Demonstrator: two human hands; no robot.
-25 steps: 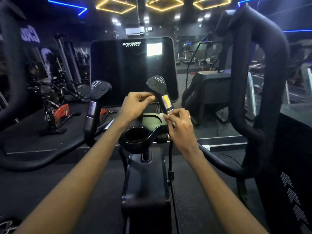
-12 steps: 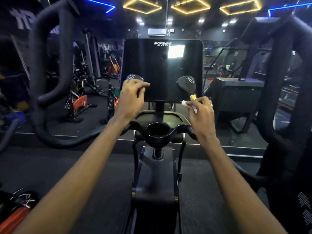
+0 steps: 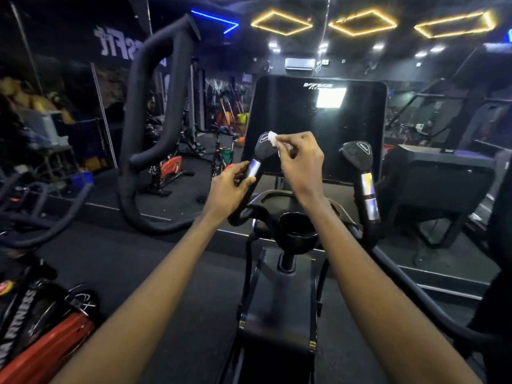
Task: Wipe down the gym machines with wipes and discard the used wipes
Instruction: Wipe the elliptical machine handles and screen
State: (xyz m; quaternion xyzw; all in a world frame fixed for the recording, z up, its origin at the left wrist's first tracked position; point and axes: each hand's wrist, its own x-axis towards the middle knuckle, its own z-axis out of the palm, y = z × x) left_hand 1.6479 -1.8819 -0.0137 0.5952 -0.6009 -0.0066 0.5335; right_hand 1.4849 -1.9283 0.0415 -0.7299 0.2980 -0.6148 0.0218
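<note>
I face a black cardio machine with a dark console screen [image 3: 318, 128] and two short inner handles with silver sensor bands. My right hand [image 3: 300, 162] pinches a small crumpled white wipe [image 3: 273, 138] and holds it against the black top of the left handle [image 3: 263, 146]. My left hand [image 3: 231, 188] grips the same handle lower down, at its silver band. The right handle [image 3: 363, 167] stands free, with no hand on it. A round black cup holder [image 3: 297, 230] sits below the console, between my forearms.
A big padded loop arm [image 3: 155, 106] of the machine rises at the left, another dark arm at the far right edge. A mirror wall behind reflects spin bikes [image 3: 169, 170] and other machines. A red and black machine part [image 3: 41, 342] lies at the lower left on the dark floor.
My right hand carried the wipe from the right handle across to the top of the left handle. My left hand slid down from the left handle's top to its silver band. The view turned left.
</note>
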